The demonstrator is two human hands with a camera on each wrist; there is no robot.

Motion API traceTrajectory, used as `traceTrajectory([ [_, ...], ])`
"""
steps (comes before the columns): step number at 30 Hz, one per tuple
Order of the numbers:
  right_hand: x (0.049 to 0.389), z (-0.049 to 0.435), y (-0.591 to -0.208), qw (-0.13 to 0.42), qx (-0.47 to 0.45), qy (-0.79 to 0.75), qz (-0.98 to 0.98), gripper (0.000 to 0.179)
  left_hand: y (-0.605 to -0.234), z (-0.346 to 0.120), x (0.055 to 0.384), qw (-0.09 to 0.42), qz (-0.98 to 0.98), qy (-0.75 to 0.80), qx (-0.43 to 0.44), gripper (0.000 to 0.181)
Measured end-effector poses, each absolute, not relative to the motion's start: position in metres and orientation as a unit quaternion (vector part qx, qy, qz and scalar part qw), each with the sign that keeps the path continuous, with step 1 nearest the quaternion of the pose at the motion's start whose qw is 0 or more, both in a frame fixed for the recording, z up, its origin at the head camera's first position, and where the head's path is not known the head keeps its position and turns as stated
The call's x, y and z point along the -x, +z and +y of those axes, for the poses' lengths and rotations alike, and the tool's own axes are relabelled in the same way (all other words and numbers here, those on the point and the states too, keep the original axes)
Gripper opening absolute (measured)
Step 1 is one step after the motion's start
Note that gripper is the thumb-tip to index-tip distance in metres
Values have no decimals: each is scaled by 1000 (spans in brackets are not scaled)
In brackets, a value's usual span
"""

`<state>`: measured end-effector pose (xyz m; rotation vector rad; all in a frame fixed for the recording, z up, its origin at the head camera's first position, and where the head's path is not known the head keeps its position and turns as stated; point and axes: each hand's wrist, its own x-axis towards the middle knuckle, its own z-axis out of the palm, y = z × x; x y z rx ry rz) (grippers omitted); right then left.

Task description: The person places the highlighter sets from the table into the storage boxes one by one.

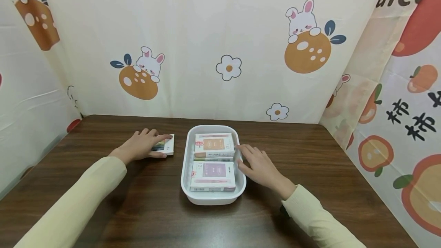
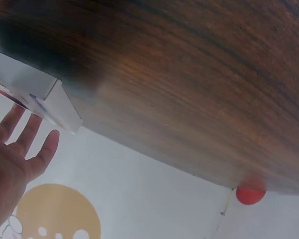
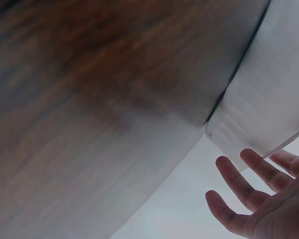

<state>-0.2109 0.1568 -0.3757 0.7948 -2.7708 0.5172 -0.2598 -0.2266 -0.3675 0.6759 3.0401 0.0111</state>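
Note:
In the head view my left hand (image 1: 142, 145) grips a small white box (image 1: 169, 147) left of the tray, its thumb along the near side and the other fingers over the far part. The printed top of that box is partly hidden under the hand. The left wrist view shows the box's white end (image 2: 60, 107) with fingers behind it. My right hand (image 1: 258, 165) rests its fingertips at the right rim of a white plastic tray (image 1: 184, 171), fingers loosely spread. Inside the tray lie a box with an orange label (image 1: 214, 144) and one with a purple label (image 1: 213, 175).
Under the orange-labelled box another box edge (image 1: 213, 159) shows. The dark wooden table (image 1: 151, 209) meets a printed curtain (image 1: 193, 95) at its back edge, and more printed cloth (image 1: 389, 186) hangs on the right.

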Motion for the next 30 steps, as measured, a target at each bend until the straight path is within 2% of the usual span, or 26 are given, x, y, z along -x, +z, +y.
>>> traceTrajectory([
  [12, 210, 155, -375, 106, -270, 176, -941, 41, -353, -222, 251, -7, 976, -14, -217, 70],
  [30, 208, 155, -374, 119, -274, 174, -938, 41, -328, -208, 236, -73, 966, -37, -246, 71],
])
